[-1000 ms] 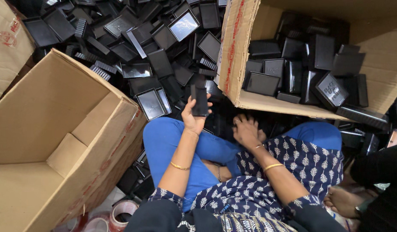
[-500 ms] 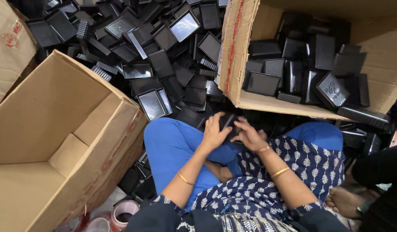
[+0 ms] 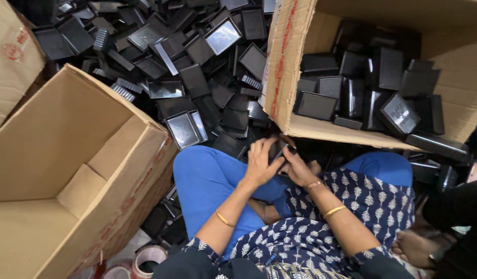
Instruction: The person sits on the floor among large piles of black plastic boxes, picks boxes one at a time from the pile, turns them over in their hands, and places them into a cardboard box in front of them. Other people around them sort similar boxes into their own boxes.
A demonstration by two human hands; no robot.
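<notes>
the left hand (image 3: 260, 163) and right hand (image 3: 299, 168) meet over the lap, both clamped on a small black tray (image 3: 281, 154) just below the tilted tray-filled box (image 3: 285, 77). loose trays (image 3: 187, 62) are heaped ahead, beside an open box (image 3: 68, 155).

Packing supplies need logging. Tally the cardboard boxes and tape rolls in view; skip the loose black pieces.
Cardboard boxes: 3 (empty box at left, filled box at right, partial box at the top left edge)
Tape rolls: 2 (larger roll, cut-off roll at the bottom edge)
Total: 5
</notes>
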